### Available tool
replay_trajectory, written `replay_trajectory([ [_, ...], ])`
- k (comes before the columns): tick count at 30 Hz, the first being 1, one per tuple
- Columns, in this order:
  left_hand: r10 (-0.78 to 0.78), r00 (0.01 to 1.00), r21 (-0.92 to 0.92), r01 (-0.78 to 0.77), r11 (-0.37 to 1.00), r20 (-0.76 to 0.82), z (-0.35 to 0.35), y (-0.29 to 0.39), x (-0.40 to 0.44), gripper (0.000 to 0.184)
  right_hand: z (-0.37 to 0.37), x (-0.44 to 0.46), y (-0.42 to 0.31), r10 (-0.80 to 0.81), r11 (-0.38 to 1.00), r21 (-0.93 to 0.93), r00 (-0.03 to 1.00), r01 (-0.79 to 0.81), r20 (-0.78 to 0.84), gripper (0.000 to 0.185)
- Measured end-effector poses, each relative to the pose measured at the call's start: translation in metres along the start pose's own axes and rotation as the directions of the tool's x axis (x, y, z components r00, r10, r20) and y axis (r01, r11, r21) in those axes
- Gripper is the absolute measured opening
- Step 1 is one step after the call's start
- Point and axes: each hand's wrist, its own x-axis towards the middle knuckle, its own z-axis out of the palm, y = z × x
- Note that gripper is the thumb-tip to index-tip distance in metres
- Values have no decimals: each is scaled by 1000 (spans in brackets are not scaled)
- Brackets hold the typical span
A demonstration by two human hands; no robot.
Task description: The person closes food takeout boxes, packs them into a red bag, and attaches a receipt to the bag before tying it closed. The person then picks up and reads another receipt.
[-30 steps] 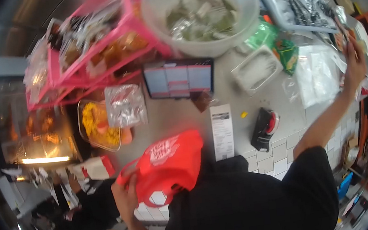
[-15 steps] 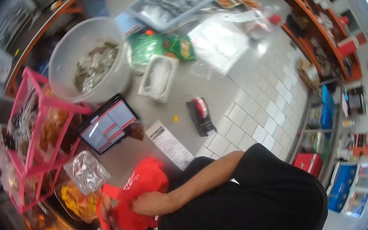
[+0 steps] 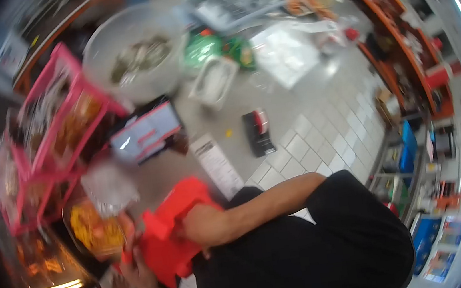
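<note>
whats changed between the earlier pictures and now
The right hand has come in from the far right to the red bag; its grip there is unclear. The left hand still holds the bag. The view has turned. The receipt, tablet and white tub stayed on the counter.

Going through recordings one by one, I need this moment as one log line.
left hand: holding red bag | right hand: at red bag, fingers unclear | nearby: receipt, tablet, yellow food | image: blurred
</note>
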Motion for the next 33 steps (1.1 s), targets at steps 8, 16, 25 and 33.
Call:
replay_trajectory([
  [8,137,972,-105,-119,987,191,-14,14,3,22,-32,-33,-24,-379,902,278,914,330,143,27],
  [16,192,870,-132,-147,980,455,-35,-4,-8,49,13,-52,7,-200,957,-227,978,182,-59,30],
  [25,7,908,202,-101,974,418,-28,1,-26,58,6,-16,7,-518,854,-189,752,485,-408,22],
  [33,218,946,279,-282,918,238,-15,-10,-42,33,-60,-16,66,-361,-24,493,453,869,-815,43],
])
